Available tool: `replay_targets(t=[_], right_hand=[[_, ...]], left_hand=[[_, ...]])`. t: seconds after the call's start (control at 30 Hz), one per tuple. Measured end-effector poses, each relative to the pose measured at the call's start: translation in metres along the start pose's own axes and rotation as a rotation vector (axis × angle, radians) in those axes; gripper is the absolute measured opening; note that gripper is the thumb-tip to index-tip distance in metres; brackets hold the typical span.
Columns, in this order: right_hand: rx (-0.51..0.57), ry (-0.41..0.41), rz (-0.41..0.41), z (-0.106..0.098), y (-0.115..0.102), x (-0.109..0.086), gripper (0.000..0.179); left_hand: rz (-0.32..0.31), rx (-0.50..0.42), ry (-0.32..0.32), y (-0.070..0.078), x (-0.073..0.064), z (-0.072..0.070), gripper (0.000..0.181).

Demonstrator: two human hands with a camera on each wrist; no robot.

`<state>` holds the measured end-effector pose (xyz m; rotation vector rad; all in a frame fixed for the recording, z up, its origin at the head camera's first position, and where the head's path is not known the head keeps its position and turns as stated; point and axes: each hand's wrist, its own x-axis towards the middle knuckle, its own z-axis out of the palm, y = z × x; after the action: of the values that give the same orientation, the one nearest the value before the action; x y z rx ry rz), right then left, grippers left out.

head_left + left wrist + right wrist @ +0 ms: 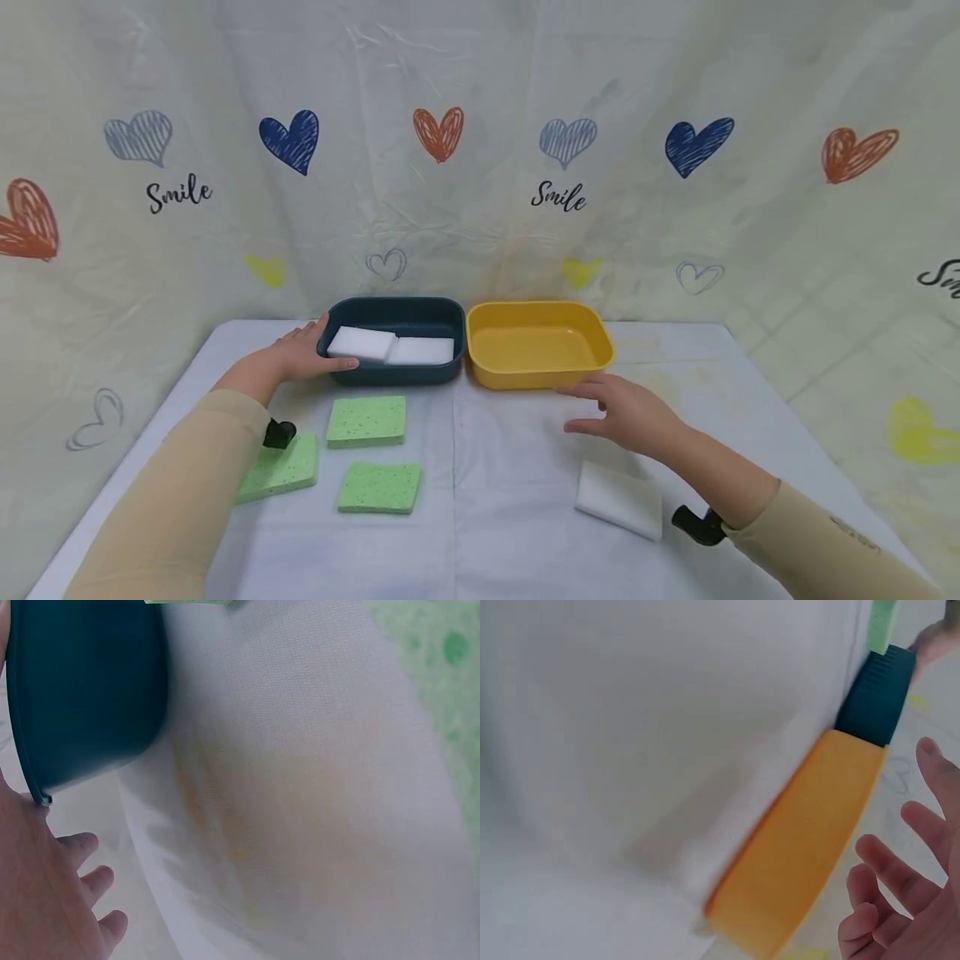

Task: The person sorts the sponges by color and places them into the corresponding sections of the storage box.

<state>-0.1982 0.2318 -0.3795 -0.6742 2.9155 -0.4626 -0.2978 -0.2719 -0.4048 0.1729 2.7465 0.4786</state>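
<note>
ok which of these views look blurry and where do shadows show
Head view: evenly lit and mostly sharp, faint sheen on the creased backdrop; left wrist: close green sponge out of focus at the right edge, finger-shaped shadows on the white tabletop; right wrist: soft and pale at left, a broad dim shadow beside the yellow tray.

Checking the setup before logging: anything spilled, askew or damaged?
Yes: yellowish-brown staining on the white tabletop beside the dark teal bin, clearest in the left wrist view. It stands out against the white; fresh or old, can't tell.
</note>
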Motion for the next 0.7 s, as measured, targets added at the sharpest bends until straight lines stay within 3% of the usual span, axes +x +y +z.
replay_targets(t=[0.23,0.37,0.7], right_hand=[[0.016,-0.053,0.055,0.008,0.022,-0.047,0.057],[0.031,-0.061,0.04,0.009,0.033,-0.068,0.059],[0.06,-0.189,0.039,0.015,0.05,-0.092,0.071]], left_hand=[[0.004,0.015,-0.003,0.001,-0.001,-0.002,0.129],[-0.004,0.011,-0.005,0.002,-0.003,-0.003,0.129],[-0.002,-0.006,-0.007,0.005,-0.003,-0.004,0.128]])
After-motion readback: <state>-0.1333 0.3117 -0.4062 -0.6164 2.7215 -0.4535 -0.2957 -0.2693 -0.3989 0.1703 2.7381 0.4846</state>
